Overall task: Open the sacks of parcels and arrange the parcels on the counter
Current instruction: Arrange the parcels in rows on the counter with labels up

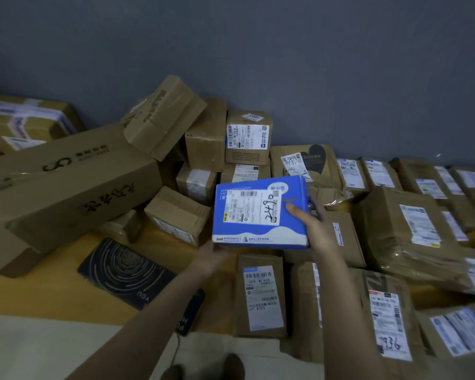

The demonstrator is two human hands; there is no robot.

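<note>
I hold a blue parcel box [258, 231] with a white shipping label and handwritten digits, above the wooden counter [52, 294]. My left hand [210, 257] supports its near left corner from below. My right hand [310, 223] grips its right edge, thumb resting on the top face. Brown cardboard parcels lie all around it on the counter. No sack is in view.
A long brown carton [66, 185] lies at the left, with smaller boxes [203, 138] stacked against the grey wall. Rows of labelled parcels [406, 223] fill the right side. A dark mat with a spiral pattern [124, 270] lies near the front edge beside a dark device [192, 311].
</note>
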